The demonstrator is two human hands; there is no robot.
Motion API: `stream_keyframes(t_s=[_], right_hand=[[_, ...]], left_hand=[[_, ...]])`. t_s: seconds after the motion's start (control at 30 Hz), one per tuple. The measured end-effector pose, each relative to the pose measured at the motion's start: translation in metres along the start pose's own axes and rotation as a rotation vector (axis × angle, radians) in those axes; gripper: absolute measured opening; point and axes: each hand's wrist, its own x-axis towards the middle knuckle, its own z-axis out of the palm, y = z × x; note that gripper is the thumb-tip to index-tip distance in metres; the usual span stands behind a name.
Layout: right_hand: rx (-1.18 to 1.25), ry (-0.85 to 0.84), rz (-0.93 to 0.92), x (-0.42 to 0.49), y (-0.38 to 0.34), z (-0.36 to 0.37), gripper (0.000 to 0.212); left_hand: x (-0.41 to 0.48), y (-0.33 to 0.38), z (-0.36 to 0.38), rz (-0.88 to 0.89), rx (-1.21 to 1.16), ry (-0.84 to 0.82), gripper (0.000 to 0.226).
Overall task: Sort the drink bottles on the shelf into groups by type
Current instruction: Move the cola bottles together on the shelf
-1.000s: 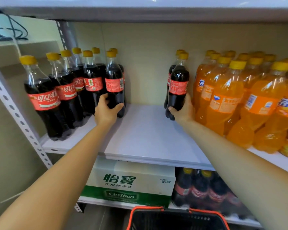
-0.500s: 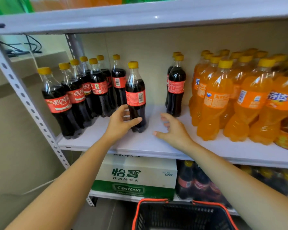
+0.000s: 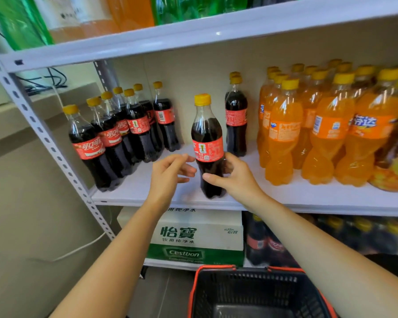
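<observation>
Cola bottle (image 3: 207, 145), clear plastic, dark drink, yellow screw cap, red wrap label with white Chinese characters and a small gold trophy emblem. Upright at the front of the white shelf board (image 3: 285, 196), in the gap between the groups listed below.

Left cola group (image 3: 115, 134): matching yellow-capped bottles, red labels reading 可口可乐 in white, one turned to show its barcode. Clustered at the left end of the board.

Rear cola pair (image 3: 236, 120): two matching bottles, one behind the other, just beside the orange group; label print too small to read.

Orange soda bottles (image 3: 319, 129): clear plastic, yellow caps, orange labels marked FANTA and 芬达. Packed along the right of the board.

Cardboard carton (image 3: 198, 235), white and green, on the shelf beneath: 怡寶, 饮用纯净水, Cestbon.

Shopping basket (image 3: 251, 292), black mesh with red rim, below the shelving.

Right hand (image 3: 234, 177): wrapped round the lower body of the cola bottle, thumb across the front below the label, fingers behind; forearm reaching in from lower right.

Left hand (image 3: 170, 173): fingers loosely bent, nothing held, fingertips just beside the label's left edge; contact not discernible.
</observation>
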Motion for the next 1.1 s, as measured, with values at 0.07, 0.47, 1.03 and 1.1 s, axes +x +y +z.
stream_keyframes(t_s=[0.07,0.47,1.03,1.1], right_hand=[[0.026,-0.032,-0.019,-0.008,0.000,-0.004,0.042],[-0.158,-0.007,-0.107,-0.020,-0.011,-0.027,0.058],[-0.303,0.192,-0.213,-0.027,-0.002,-0.024,0.058],[-0.241,0.176,-0.182,-0.028,-0.003,-0.023,0.057]], left_hand=[[0.002,0.011,0.000,0.052,-0.070,0.029,0.021],[0.002,0.070,0.006,0.295,-0.381,0.025,0.031],[0.003,0.050,-0.008,0.181,-0.342,0.232,0.011],[0.006,0.046,-0.010,0.166,-0.368,0.168,0.019]])
